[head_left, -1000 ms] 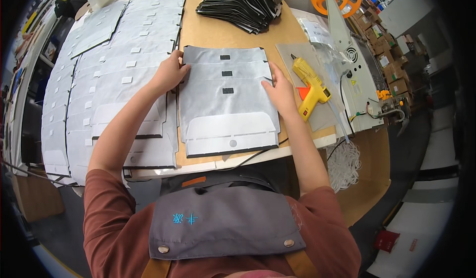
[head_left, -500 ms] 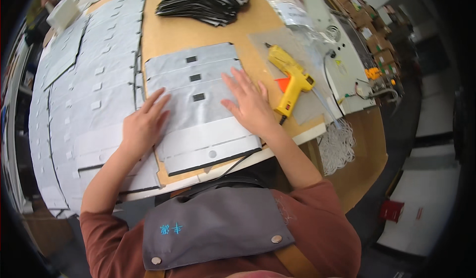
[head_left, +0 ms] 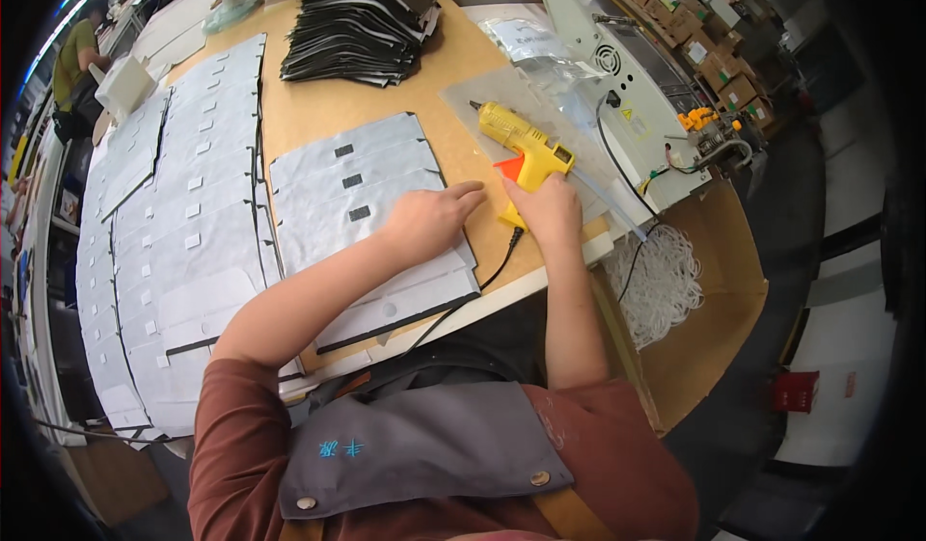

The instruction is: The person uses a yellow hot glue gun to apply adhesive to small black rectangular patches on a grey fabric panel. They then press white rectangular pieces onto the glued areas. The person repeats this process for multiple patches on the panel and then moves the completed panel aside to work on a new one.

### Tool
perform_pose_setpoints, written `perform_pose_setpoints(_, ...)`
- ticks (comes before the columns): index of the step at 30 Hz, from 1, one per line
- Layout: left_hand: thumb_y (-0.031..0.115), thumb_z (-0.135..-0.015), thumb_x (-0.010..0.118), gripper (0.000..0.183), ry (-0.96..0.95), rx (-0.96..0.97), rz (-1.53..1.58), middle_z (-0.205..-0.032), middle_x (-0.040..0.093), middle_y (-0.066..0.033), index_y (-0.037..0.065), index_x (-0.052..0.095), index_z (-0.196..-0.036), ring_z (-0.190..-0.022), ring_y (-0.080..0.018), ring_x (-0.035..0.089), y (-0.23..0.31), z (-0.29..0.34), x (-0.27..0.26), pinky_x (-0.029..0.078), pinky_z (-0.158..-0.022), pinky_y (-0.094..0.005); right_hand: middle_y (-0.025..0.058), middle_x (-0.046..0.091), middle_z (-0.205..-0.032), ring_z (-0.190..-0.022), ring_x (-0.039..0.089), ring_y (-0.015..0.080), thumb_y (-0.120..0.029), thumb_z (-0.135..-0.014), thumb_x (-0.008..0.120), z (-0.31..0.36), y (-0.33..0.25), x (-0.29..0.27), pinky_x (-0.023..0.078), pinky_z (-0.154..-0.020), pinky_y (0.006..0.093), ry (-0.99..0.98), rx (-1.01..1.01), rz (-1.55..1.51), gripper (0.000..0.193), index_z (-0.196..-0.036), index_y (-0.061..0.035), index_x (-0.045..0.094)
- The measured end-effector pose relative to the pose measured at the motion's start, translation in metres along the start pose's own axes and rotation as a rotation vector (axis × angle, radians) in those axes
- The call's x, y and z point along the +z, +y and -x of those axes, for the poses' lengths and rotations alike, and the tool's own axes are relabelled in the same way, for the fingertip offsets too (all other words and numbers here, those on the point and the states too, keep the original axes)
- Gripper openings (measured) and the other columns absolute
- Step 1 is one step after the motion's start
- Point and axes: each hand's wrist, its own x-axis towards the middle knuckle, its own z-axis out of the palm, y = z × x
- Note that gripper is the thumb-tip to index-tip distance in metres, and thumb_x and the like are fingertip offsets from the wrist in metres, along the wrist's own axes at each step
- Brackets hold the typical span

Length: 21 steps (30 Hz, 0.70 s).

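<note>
The yellow hot glue gun (head_left: 521,141) with an orange trigger lies on the table, nozzle toward the far left. My right hand (head_left: 550,208) is closed around its handle. Over the right edge of a light grey fabric panel (head_left: 313,189) reaches my left hand (head_left: 436,221). Its fingers stretch loosely toward the glue gun, with nothing seen in them and the thumb hidden. Three black square patches (head_left: 352,181) run down the panel's middle. A white band with a black edge and a round grey dot (head_left: 390,310) forms its near end.
More grey panels with small white squares (head_left: 193,211) cover the table's left. A stack of black pieces (head_left: 357,30) stands at the back. To the right are a white machine (head_left: 656,136) and a carton (head_left: 733,281) with white cord (head_left: 656,285). A black cable (head_left: 506,256) trails from the gun.
My right hand has moved from the panel to the glue gun's handle and closed on it. My left hand has swung from the panel's left side to its right edge. The view has shifted slightly.
</note>
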Motion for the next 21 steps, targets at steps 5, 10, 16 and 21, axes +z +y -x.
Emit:
perform_pose_setpoints(5, 0.022, -0.092, 0.059, 0.040, -0.066, 0.098, -0.014, -0.137, 0.059, 0.0009, 0.015, 0.058, -0.131, -0.069, -0.0234, 0.070, 0.004, -0.035, 0.022, 0.055, -0.055, -0.0363, 0.0271, 0.070, -0.100, -0.093, 0.070, 0.0367, -0.046, -0.073, 0.078, -0.026, 0.022, 0.011, 0.056, -0.082, 0.0439, -0.175, 0.032, -0.405, 0.074, -0.114, 0.0113, 0.058)
perform_pose_setpoints(10, 0.027, -0.097, 0.054, 0.037, -0.054, 0.112, -0.022, -0.140, 0.058, 0.0029, 0.021, 0.058, -0.133, -0.069, -0.0230, 0.070, 0.003, -0.040, 0.033, 0.055, -0.055, -0.0363, 0.0096, 0.066, -0.098, -0.069, 0.068, 0.0185, -0.019, -0.080, 0.077, -0.031, 0.043, 0.037, 0.057, -0.060, 0.0359, -0.103, -0.023, -0.937, 0.045, -0.114, 0.0029, 0.057)
perform_pose_setpoints(16, 0.029, -0.098, 0.053, 0.036, -0.057, 0.114, -0.053, -0.140, 0.058, 0.0011, 0.020, 0.059, -0.132, -0.070, -0.0226, 0.071, 0.003, -0.035, 0.035, 0.056, -0.056, -0.0356, 0.0110, 0.063, -0.099, -0.071, 0.070, 0.0220, -0.010, -0.088, 0.068, 0.009, 0.021, -0.010, 0.059, -0.054, 0.0302, -0.109, -0.045, -1.452, 0.046, -0.127, 0.0006, 0.045)
perform_pose_setpoints(21, 0.034, -0.102, 0.049, 0.035, -0.140, -0.002, 0.077, -0.133, 0.062, -0.0046, 0.016, 0.063, -0.127, -0.080, -0.0275, 0.071, 0.035, -0.029, 0.002, 0.057, -0.065, -0.0377, 0.0096, 0.060, -0.100, -0.075, 0.067, 0.0201, -0.017, -0.093, 0.066, 0.019, 0.030, -0.093, 0.057, -0.060, 0.0297, -0.057, -0.077, -1.535, 0.048, -0.132, -0.0050, 0.042)
